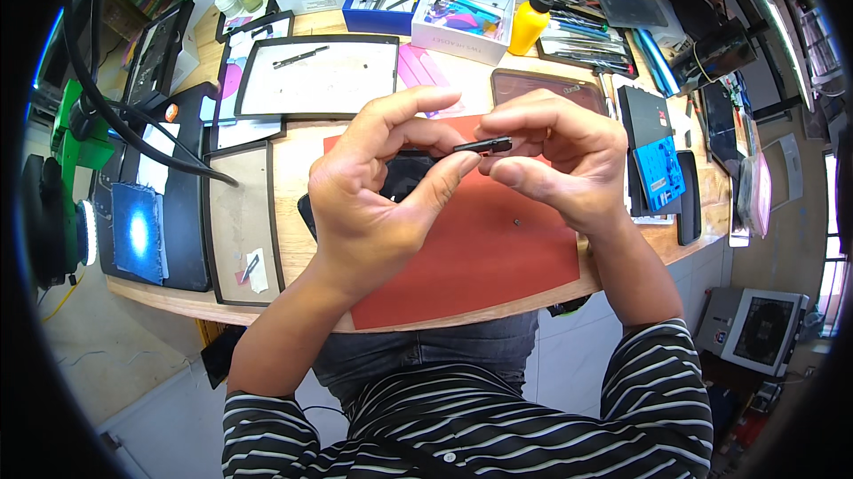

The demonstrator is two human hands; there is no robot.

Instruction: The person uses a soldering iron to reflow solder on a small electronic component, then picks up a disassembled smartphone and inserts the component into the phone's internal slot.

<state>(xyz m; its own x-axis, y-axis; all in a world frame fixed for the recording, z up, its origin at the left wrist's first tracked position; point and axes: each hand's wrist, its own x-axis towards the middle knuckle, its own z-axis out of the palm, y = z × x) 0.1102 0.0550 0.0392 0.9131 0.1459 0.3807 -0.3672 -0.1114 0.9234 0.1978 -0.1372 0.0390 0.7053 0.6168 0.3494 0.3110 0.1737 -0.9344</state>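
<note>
Above the red-brown mat (462,266), a small, narrow black part (482,145) is held level between my two hands. My left hand (373,195) pinches its left end between thumb and fingertips. At its right end are the thumb and fingers of my right hand (569,159), closed around it. Its exact kind is too small to make out. Behind my left hand, partly covered, lies a dark flat device (404,177) on the mat. A tiny dark piece (516,222) rests on the mat below my right hand.
At the back stand a yellow bottle (530,24), a white box (464,17) of small items and a blue-white box (378,12) of tools. A framed white tray (320,79) and a beige tray (244,230) lie left. A black cable (151,128) arches over the left side.
</note>
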